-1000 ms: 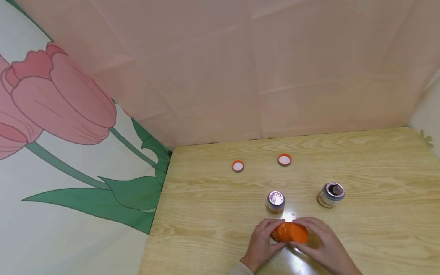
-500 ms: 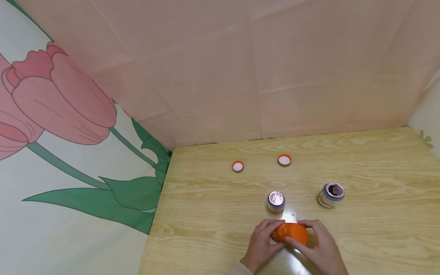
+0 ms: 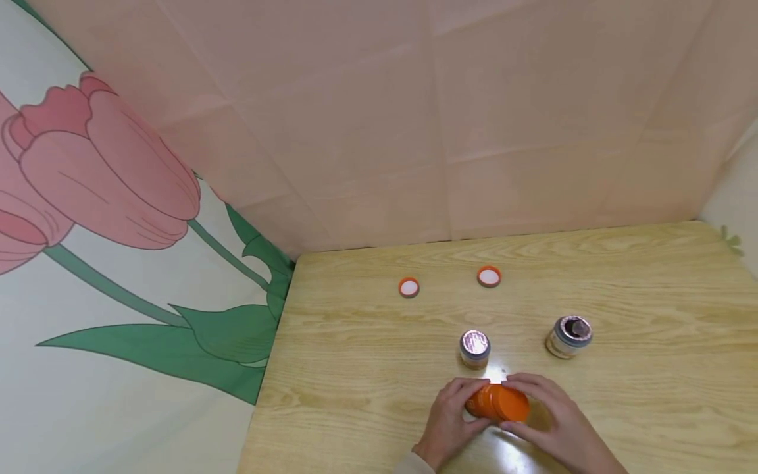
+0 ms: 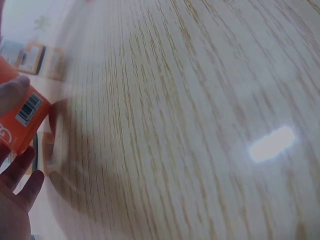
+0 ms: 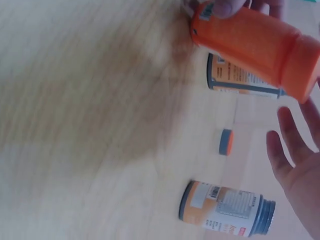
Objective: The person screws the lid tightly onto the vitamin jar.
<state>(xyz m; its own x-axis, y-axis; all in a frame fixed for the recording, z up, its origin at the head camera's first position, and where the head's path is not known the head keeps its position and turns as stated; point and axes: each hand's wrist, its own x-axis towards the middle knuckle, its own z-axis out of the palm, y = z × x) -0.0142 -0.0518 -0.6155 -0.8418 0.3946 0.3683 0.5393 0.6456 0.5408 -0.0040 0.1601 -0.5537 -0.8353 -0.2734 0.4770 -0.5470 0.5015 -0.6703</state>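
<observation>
An orange bottle with a matching orange cap lies tipped on its side between both hands, the cap toward the right. My left hand grips its body, thumb below and fingers above. My right hand pinches the cap between thumb and index finger; its other fingers are spread in the right wrist view. A barcode shows on the bottle near its base. Just beyond stands a small jar with silvery foil over its mouth. Another jar, its foil torn and dark inside, stands to the right.
Two orange-and-grey lids lie white side up farther back on the wooden table: a left lid and a right lid. A pinkish cloth hangs behind the table; a tulip-print cloth covers the left side.
My right thumb moved up onto the cap's face half a second ago, then back down to its lower edge. The right hand turned with it. Left hand, bottle and jars hold their places.
</observation>
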